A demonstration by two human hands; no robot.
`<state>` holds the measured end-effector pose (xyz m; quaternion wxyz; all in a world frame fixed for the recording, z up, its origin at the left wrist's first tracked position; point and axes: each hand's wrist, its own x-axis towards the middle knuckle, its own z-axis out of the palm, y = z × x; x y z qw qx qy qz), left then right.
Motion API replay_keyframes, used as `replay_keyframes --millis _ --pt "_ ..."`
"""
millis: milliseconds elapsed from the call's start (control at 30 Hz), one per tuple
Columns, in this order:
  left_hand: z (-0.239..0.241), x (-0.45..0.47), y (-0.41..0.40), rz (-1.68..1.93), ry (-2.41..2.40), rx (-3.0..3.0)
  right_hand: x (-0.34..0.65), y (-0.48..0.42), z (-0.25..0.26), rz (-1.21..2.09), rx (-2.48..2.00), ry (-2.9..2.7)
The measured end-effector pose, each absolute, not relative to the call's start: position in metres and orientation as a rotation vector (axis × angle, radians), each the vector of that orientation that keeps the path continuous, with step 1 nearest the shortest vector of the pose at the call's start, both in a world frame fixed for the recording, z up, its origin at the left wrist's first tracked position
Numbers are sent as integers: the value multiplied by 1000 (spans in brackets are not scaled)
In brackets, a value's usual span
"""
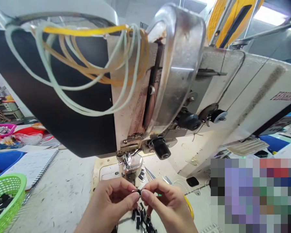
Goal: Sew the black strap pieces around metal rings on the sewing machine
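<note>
Both my hands meet low in the middle, just in front of the sewing machine's presser foot point(130, 161). My left hand point(111, 202) and my right hand point(166, 204) pinch between thumbs and forefingers a small black piece with a metal ring point(137, 192). Below the fingers hangs a chain of several small black strap pieces point(142, 220). The big white sewing machine point(232, 97) fills the upper view, its head close above my hands.
A green basket point(5, 194) holding dark pieces stands at the lower left, beside a spiral notebook point(31, 166). Small scissors point(168, 180) lie on the machine bed right of the needle. Yellow and pale cords point(87, 64) loop over the machine's end. Blue and pink bins sit far left.
</note>
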<state>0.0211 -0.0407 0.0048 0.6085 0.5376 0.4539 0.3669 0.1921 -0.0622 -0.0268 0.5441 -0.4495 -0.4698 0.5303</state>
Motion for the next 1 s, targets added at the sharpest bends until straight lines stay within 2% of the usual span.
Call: replay_keyframes --millis 100,167,367,533,1000 --pt "5 19 -34 972 1045 1154 180 -51 -22 1334 -1003 -1087" --pt "5 20 -28 1089 1053 1076 173 -42 -20 1260 -999 -1179" --pt "5 27 -11 1202 1021 730 173 -23 -19 468 -1026 -1551" --pt "-2 30 -3 1247 1043 581 187 -17 -23 129 -922 -1760" --pt "-3 28 1 1267 1121 581 188 -18 -23 -112 -1051 -1815"
